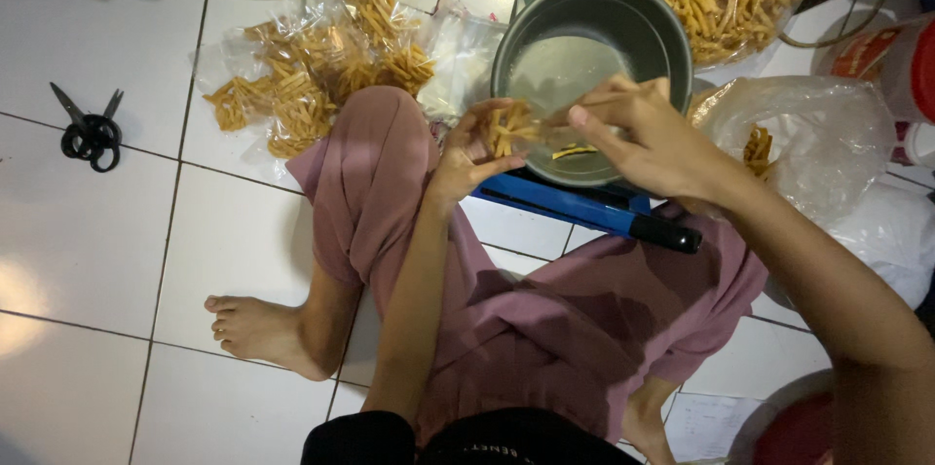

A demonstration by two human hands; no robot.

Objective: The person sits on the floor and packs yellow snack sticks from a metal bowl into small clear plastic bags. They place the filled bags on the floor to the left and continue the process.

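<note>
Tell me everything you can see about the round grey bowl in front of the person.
The grey bowl is round and deep, with a smooth dull sheen that looks like metal. It sits upright on a blue device with a black handle, on the white tiled floor. It is nearly empty, with only a few yellow snack sticks at the bottom. The left hand holds a small bunch of sticks over its near rim, and the right hand reaches across it. Clear bags of sticks lie around it.
</note>
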